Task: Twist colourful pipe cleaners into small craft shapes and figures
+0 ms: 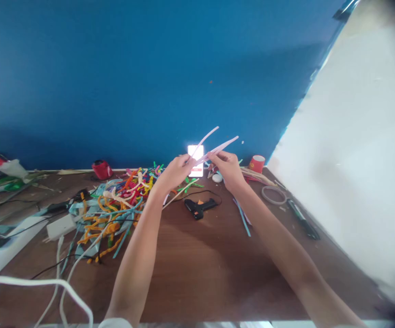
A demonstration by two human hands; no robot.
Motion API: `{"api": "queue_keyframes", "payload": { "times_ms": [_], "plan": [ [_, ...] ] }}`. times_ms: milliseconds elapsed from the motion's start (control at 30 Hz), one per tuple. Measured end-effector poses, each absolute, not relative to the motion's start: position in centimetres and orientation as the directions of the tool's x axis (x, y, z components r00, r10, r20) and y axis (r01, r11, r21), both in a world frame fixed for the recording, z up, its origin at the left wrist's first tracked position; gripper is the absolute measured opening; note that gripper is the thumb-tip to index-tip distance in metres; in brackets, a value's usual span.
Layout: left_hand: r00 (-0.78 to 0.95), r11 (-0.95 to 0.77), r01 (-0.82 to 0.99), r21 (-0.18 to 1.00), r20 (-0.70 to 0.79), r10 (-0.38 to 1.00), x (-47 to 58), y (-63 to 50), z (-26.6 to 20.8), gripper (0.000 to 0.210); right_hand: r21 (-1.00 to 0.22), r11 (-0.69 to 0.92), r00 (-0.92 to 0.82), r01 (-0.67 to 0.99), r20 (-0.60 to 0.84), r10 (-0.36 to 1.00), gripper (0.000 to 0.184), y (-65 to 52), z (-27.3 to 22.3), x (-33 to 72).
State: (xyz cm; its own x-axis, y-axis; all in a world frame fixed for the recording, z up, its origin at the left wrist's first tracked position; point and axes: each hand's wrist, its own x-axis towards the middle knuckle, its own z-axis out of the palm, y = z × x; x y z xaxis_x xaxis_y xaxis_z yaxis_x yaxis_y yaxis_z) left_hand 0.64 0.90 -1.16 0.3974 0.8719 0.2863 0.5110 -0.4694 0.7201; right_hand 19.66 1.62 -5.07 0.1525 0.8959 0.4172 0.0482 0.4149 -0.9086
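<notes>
Both my hands are raised above the far part of the desk, in front of a lit phone (191,151). My left hand (176,173) pinches pale pink pipe cleaners (225,144) near their lower ends. The fingertips of my right hand (230,168) close on the same strands, a little to the right. One strand stands apart and points up to the right; the others lie close together. How many there are I cannot tell. A black hot glue gun (199,208) lies on the desk below my hands.
A tangled pile of colourful pipe cleaners (110,228) spreads at left, near a white adapter (61,227), power strip (16,239) and cables (76,296). At right are a red cup (256,165), a tape ring (273,202), a dark pen-like tool (302,218) and a white side wall (351,150).
</notes>
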Motion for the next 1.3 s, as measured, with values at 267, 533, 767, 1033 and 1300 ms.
{"api": "queue_keyframes", "payload": {
  "times_ms": [267, 533, 767, 1033, 1300],
  "plan": [
    [0.501, -0.395, 0.323, 0.86, 0.199, 0.842, 0.6, 1.0, -1.6, 0.037, -0.913, 0.401, 0.05, -0.07, 0.398, 0.916, 0.023, 1.2, -4.6, 19.1],
    [0.404, -0.384, 0.304, 0.872, 0.247, 0.881, 0.9, 1.2, -1.9, 0.031, -0.925, 0.354, 0.048, -0.137, 0.35, 0.935, 0.024, 1.0, -4.7, 18.6],
    [0.3, -0.302, 0.498, 0.813, 0.165, 0.939, -0.1, 1.6, -1.6, 0.023, -0.934, 0.206, 0.068, -0.291, 0.194, 0.979, 0.01, 1.5, -4.6, 19.0],
    [0.232, -0.216, 0.795, 0.567, 0.044, 0.972, -1.3, 3.8, -3.5, 0.025, -0.921, 0.265, 0.125, -0.286, 0.238, 0.963, 0.011, 1.5, -4.0, 20.1],
    [0.401, -0.396, 0.71, 0.583, 0.129, 0.907, -0.6, 1.2, -1.0, 0.047, -0.927, 0.281, 0.061, -0.247, 0.274, 0.96, 0.019, 0.8, -3.8, 19.4]
  ]
}}
